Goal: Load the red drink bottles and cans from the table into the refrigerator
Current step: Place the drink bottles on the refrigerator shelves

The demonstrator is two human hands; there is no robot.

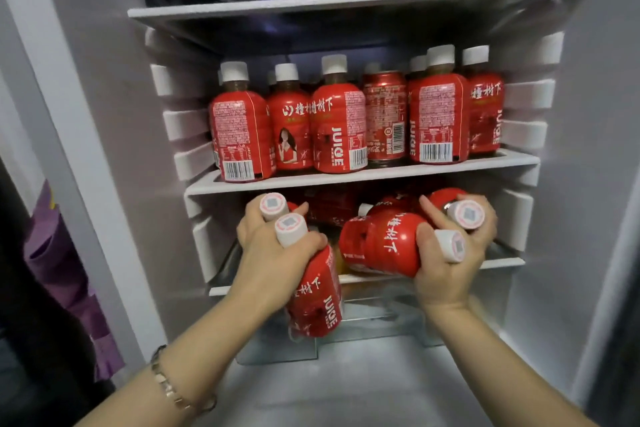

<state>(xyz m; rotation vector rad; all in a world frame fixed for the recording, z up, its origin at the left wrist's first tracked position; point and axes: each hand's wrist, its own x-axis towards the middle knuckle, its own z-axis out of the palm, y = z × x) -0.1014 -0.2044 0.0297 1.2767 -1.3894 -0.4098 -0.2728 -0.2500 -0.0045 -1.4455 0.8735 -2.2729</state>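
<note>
Head camera: left hand [273,253] grasps two red bottles [317,291] by the necks, one hanging in front of the lower shelf [502,263]; right hand [450,263] grasps two tilted bottles [381,243] at that shelf. Above, farther in, stocked bottles [339,128] and one can [384,118] stand upright.

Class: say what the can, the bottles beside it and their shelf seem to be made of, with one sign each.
Can: probably metal, glossy print; rolled top rim. Bottles: probably plastic under glossy red wrap; ridged bodies, white caps. Shelf: front edge looks like matt white plastic.
</note>
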